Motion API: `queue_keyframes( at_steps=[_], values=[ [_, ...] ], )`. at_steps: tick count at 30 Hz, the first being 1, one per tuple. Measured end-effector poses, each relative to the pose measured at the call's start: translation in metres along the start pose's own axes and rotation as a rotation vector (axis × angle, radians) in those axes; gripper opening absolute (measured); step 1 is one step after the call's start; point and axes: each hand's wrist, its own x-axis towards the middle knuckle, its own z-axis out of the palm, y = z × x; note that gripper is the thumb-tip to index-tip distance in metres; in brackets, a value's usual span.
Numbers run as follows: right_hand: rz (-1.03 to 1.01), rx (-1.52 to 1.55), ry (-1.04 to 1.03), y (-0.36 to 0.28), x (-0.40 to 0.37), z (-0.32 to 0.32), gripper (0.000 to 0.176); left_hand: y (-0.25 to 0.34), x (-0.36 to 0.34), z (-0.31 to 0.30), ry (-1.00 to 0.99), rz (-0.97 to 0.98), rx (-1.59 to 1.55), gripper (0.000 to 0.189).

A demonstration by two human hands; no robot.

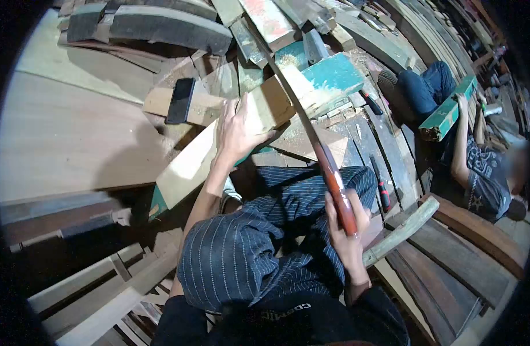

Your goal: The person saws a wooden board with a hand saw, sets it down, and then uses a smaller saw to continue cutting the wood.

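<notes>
My right hand [348, 228] is wrapped round the glossy red-brown handle of a long, narrow-bladed tool [304, 118]. Its dark blade points up and away from me, crossing over the wooden beam in this view. With my left hand [236, 130] I grip that wooden beam [190, 158] from above, thumb stretched along it. The beam lies slantwise before my knees, its upper face pale bare wood, with green paint at its near end. Beyond the blade, a pale, partly green-painted end [334, 75] sits among stacked offcuts.
A phone [180, 101] lies on a board left of my left hand. Red-and-black-handled tools [382, 193] rest on the planks to the right. Another person [478, 161] sits at the right, holding a green-painted beam [448, 109]. A large flat panel [74, 132] covers the left side.
</notes>
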Motion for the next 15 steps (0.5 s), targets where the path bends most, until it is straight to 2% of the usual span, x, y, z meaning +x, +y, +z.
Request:
queue_keyframes(
  at_steps=[2,3,4,9,13,15],
  values=[
    [0.146,-0.048,0.001,0.007,-0.043,-0.024,0.019,0.0,0.001,-0.001,0.016,0.021,-0.017,0.113],
    [0.131,-0.164,0.015,0.005,-0.055,-0.035,0.018,-0.001,0.001,0.0,0.034,0.031,0.0,0.113],
    [0.267,-0.032,0.05,0.022,-0.078,-0.039,0.017,0.001,0.001,0.0,0.033,0.03,0.008,0.111],
    [0.078,-0.233,0.052,0.024,-0.082,-0.049,0.022,0.001,0.001,-0.001,0.03,0.042,-0.016,0.108],
    [0.036,-0.289,0.003,0.02,-0.067,-0.048,0.022,-0.006,0.002,0.005,0.05,0.054,-0.015,0.106],
    [0.208,-0.088,0.051,0.026,-0.061,-0.041,0.02,-0.007,0.002,0.004,0.066,0.084,-0.023,0.108]
  ],
)
